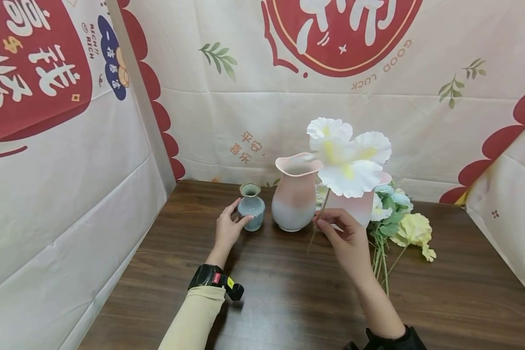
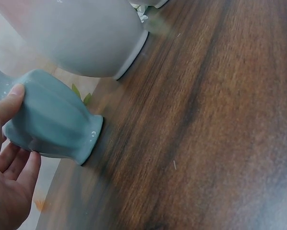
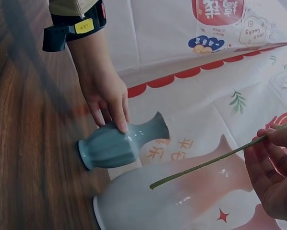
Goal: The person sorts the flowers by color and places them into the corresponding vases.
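Note:
My left hand (image 1: 227,227) grips a small blue-green vase (image 1: 253,210), thumb on the near side and fingers around the left. The vase stands upright on the table, its flared mouth uncovered. With thumb and fingertips, my right hand (image 1: 349,243) pinches the thin green stem (image 3: 206,166) of an artificial white flower (image 1: 349,158) with yellow centres. The bloom is up above the hand, and the cut stem end points down in front of a larger pink-and-white vase (image 1: 290,209). That vase stands between my hands with a ruffled rim.
Behind my right hand, a second pink vase (image 1: 354,206) is partly hidden by the hand and bloom. To its right lie pale blue flowers (image 1: 400,199) and a yellow flower (image 1: 413,229) with long stems on the dark wooden table (image 1: 284,301). Printed cloth (image 1: 253,112) hangs behind.

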`<state>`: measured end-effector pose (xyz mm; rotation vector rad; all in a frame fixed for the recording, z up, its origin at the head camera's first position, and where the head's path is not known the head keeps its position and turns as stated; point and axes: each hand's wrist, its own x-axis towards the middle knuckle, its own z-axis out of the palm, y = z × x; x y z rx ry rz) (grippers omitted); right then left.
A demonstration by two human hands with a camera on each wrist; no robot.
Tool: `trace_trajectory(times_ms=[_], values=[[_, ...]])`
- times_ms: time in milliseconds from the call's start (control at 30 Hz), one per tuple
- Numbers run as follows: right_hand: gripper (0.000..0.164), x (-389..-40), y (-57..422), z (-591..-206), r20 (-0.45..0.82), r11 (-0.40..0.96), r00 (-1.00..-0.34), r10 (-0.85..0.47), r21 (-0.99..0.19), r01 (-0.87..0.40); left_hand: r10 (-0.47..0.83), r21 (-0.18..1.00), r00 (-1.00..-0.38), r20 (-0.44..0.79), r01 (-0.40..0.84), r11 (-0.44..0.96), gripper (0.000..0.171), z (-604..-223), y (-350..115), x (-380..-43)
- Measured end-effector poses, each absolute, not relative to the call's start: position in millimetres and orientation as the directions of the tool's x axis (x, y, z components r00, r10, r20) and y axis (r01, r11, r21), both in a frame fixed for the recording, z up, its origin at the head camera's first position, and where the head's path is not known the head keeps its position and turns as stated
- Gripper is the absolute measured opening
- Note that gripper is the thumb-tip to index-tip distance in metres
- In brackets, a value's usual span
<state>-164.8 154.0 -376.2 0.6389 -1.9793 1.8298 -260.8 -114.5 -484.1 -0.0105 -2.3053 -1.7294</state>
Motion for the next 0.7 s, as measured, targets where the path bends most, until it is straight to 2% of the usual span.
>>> trace_trajectory(times_ms=[267,700], values=[[0.008,-166.7,145.2,-383.5,0.573,-0.018,-0.817,-0.064,-0.819,-0.573,-0.158,0.930,-0.956,0.248,0.189,0.314,0.068,-484.0,-114.3,-260.4],[0.006,-167.3,144.2,-378.7,0.574,0.007,-0.818,-0.042,-0.818,-0.575,-0.156,0.949,-0.968,0.198,0.149,0.278,0.068,-483.5,-115.2,-261.4]])
